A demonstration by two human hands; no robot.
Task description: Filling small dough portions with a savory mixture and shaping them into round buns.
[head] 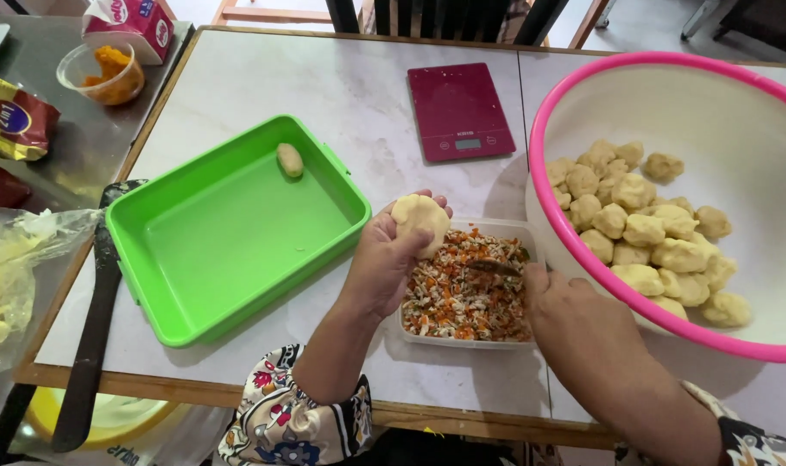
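Dough fills the near half of the large pink-rimmed basin point(548, 112) at the right, as a heap of rough pale lumps point(647, 229) against its smooth white inside. Left of it, a shallow clear tub point(462, 342) holds chopped filling point(462, 298), a loose mix of orange, white and green bits. The left hand point(384, 263) hovers over the tub's far left corner, its grip cupped around a flattened round of dough point(420, 223). The right hand point(574, 315) rests at the tub's right edge, grip pinched on a spoon point(494, 267) that lies in the filling. Farther left, a glossy green plastic tray point(229, 250) holds one shaped oval piece point(289, 160) near its far wall. A flat crimson kitchen scale point(459, 110) lies on the marbled tabletop point(341, 95) beyond.
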